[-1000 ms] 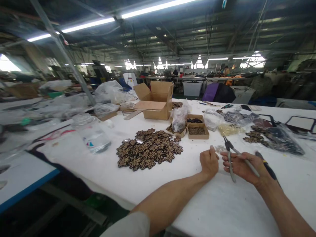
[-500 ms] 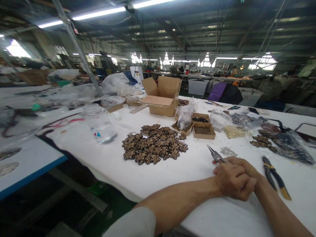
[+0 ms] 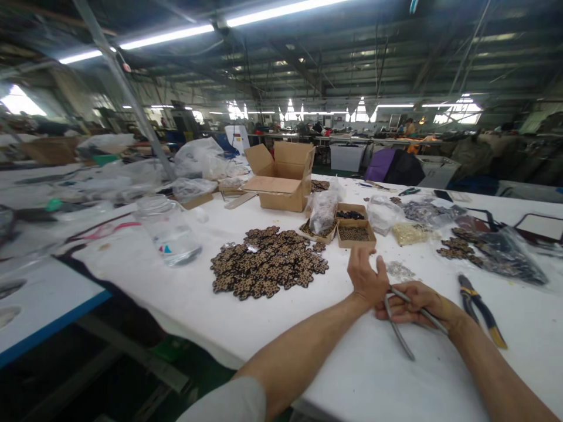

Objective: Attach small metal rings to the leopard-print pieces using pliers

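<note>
My right hand holds a pair of slim metal pliers, one handle lying across the fingers and the other hanging loose below. Their jaws are hidden behind my left hand. That hand reaches forward with its thumb apart from the curved fingers, and nothing shows in it. Just beyond its fingertips stands a small cardboard box of tiny brass-coloured pieces. Small silvery bits lie on the table close to both hands. A heap of leopard-print, flower-shaped patches spreads out to the left.
Black-and-yellow pliers lie right of my right hand. A clear plastic jar stands left of the heap. Behind are an open carton, a clear bag and a bag of gold-coloured parts. More patches lie right.
My left hand has opened from its closed grip over the right and moved forward and left towards the small box. The pliers have turned, so their handles now show towards me.
</note>
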The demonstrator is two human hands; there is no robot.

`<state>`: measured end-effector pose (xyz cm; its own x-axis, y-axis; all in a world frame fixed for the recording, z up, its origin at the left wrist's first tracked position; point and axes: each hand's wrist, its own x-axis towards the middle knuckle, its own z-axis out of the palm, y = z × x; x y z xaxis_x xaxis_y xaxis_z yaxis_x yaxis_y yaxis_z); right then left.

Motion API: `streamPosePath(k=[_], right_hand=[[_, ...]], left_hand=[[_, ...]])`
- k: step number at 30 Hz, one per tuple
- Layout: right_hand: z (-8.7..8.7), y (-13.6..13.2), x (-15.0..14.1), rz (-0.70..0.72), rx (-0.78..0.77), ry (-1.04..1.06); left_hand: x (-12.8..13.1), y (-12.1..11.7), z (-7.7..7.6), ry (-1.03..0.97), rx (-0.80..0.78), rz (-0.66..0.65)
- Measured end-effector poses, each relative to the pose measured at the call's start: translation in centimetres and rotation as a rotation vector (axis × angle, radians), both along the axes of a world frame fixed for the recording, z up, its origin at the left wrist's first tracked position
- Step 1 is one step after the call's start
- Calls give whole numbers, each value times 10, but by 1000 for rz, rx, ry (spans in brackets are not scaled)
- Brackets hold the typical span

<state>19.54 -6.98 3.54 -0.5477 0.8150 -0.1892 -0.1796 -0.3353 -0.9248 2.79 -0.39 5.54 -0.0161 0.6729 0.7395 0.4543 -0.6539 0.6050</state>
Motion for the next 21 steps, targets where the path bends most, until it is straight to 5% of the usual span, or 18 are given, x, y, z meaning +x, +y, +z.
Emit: streamPosePath(k=[5,12,16,21], right_hand=[[-2,3,16,9,-67,167],[-1,3,23,-35,-92,194],[4,1,25,-26,-99,176],[14,-3,39,-83,-36,179]], left_hand=[[-2,41,-15,108,-311,-58],[4,66,-36,25,-479,-282],[-3,79,-32,65,-503,-147],[-15,87,-28,400,-558,14]])
